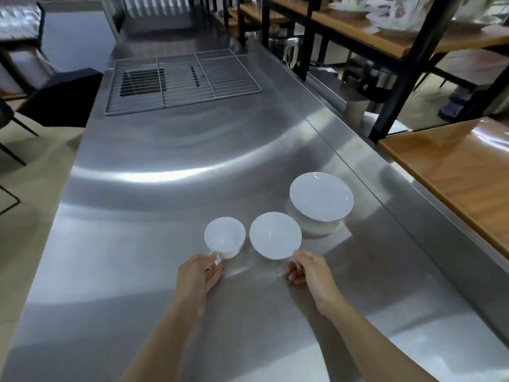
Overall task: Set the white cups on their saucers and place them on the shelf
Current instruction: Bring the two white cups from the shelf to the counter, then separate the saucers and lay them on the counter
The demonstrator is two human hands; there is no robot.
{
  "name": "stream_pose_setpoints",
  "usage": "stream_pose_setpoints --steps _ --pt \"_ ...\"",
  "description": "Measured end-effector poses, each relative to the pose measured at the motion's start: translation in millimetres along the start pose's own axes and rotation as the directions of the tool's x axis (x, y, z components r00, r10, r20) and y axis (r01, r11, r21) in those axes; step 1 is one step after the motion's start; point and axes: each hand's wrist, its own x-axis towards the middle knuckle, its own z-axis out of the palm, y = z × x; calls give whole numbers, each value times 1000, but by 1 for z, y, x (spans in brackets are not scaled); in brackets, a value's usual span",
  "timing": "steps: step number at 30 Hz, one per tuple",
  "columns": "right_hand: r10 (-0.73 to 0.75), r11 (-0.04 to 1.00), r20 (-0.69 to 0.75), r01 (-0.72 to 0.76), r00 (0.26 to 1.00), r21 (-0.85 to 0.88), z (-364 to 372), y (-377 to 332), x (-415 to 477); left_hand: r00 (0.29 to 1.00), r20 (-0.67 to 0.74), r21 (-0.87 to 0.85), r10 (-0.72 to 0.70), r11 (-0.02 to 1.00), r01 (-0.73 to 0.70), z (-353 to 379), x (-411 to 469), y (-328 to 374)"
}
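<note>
A white cup (224, 236) stands on the steel counter (165, 205), and my left hand (199, 277) pinches its handle at the near side. Right of it a white saucer (275, 235) is tilted up off the counter, held at its near right rim by my right hand (307, 271). Further right and a little back, another white saucer (321, 195) rests on top of something white, probably a second cup (316, 226), whose shape is mostly hidden. The wooden shelf (451, 172) lies to the right of the counter.
A wire rack (181, 79) lies over a recess at the far end of the counter. Black-framed wooden shelving (358, 31) at the back right carries patterned crockery. A dark chair (63, 97) stands left of the counter.
</note>
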Motion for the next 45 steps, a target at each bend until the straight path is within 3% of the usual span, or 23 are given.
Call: stream_pose_setpoints --steps 4,9,13,16,18,22,25,29,33,36,40,45 --pt "37 999 31 -36 999 -38 -7 2 5 1000 -13 212 -4 977 7 0 -3 2" --pt "-2 985 20 5 1000 -173 -29 4 12 996 -54 523 -70 848 88 -6 -8 23" --pt "-162 962 -166 119 973 -244 -52 -11 29 940 -174 773 293 632 -54 1 0 58" --pt "-266 912 -297 140 917 -386 -66 -32 50 883 -15 818 470 513 -260 41 9 86" --pt "-257 899 -380 76 889 -431 -75 -47 69 896 117 830 429 453 -325 81 22 96" --pt "-89 890 -427 -121 900 -440 -91 -56 109 908 344 860 239 307 -407 158 56 91" --pt "8 872 -436 -220 900 -438 -99 -54 123 910 403 883 101 218 -415 195 72 82" --pt "56 902 -453 -239 890 -359 -109 -51 131 911 410 899 30 157 -410 219 84 62" --pt "78 910 -314 -197 946 -366 -113 -51 137 920 392 904 -15 193 -382 222 96 46" --pt "23 878 -288 -157 957 -452 -114 -52 140 926 369 907 -76 248 -341 219 105 42" --pt "-53 841 -328 -135 943 -525 -116 -55 139 929 362 871 -78 384 -307 216 109 45" --pt "-142 917 -350 -10 926 -400 -114 -74 136 925 379 736 -1 606 -301 217 103 67"
